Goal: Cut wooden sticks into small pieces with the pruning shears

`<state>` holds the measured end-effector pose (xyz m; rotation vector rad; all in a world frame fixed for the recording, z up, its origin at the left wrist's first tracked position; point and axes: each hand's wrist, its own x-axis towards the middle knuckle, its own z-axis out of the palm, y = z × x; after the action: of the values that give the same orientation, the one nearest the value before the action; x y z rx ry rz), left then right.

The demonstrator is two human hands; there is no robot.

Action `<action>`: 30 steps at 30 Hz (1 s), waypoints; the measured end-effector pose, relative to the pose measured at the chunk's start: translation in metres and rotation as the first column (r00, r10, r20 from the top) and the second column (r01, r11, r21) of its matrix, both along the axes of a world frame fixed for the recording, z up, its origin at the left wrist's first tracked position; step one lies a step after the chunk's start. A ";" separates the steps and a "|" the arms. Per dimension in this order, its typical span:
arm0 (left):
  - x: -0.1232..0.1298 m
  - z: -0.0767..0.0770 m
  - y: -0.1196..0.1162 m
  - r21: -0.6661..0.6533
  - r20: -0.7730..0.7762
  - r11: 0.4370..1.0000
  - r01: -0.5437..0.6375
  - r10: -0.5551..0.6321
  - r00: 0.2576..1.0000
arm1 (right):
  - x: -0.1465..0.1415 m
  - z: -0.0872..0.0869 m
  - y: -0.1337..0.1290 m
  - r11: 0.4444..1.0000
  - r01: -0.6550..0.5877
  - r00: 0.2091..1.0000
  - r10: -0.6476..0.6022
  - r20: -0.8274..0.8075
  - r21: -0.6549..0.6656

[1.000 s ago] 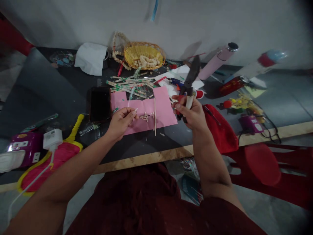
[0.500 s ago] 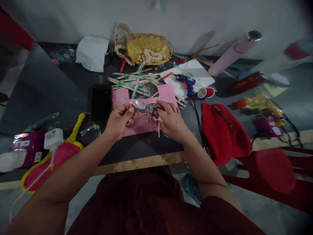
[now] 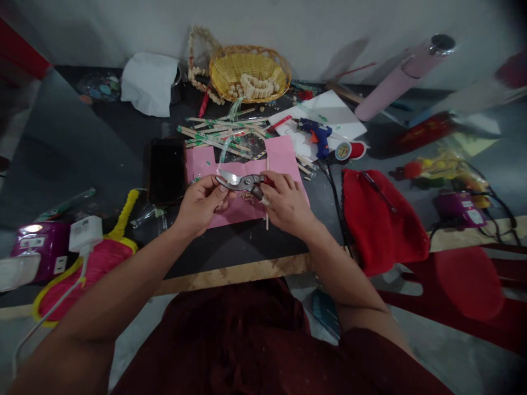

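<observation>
My right hand (image 3: 288, 202) is closed around the handles of a pair of pruning shears (image 3: 247, 182), with the silver blades parted and aimed left. Thumb and fingers of my left hand (image 3: 201, 204) pinch together right at the blade tips; what they hold, if anything, is too small to make out. Beneath both hands lies cut pink paper (image 3: 284, 152) carrying a small pile of short stick pieces (image 3: 247, 196). One thin wooden stick (image 3: 267, 222) pokes out below my right hand. Behind the paper, wooden chopsticks (image 3: 224, 134) with green-printed wrappers are scattered.
A phone (image 3: 167, 171) lies left of the paper. Farther back stands a wicker basket (image 3: 230, 68) holding a beaded wooden piece. A blue glue gun (image 3: 316, 134), red thread spool (image 3: 357, 150), red cloth (image 3: 379, 236) and pink flask (image 3: 395, 85) are on the right.
The view has shifted slightly. Both hands keep nearly the same pose, and the shears' blade tips sit a little farther left, over the left fingertips.
</observation>
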<state>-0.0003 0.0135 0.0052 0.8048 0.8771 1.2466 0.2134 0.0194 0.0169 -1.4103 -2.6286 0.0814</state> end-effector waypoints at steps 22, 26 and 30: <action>-0.004 -0.007 -0.002 0.043 -0.126 0.999 0.009 -0.004 0.992 | -0.005 -0.010 -0.001 0.993 0.050 0.997 -0.057 -0.059 -0.104; -0.003 -0.006 -0.004 0.020 -0.131 1.000 0.021 -0.019 0.991 | -0.006 -0.009 -0.004 0.991 0.082 0.995 -0.087 -0.050 -0.105; -0.003 -0.004 -0.006 -0.010 -0.107 0.999 0.045 -0.046 0.993 | -0.005 -0.008 -0.004 0.991 0.081 0.996 -0.085 -0.039 -0.102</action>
<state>-0.0028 0.0080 0.0016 0.8874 0.9439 1.1679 0.2083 0.0149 0.0085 -1.5293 -2.5601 0.2350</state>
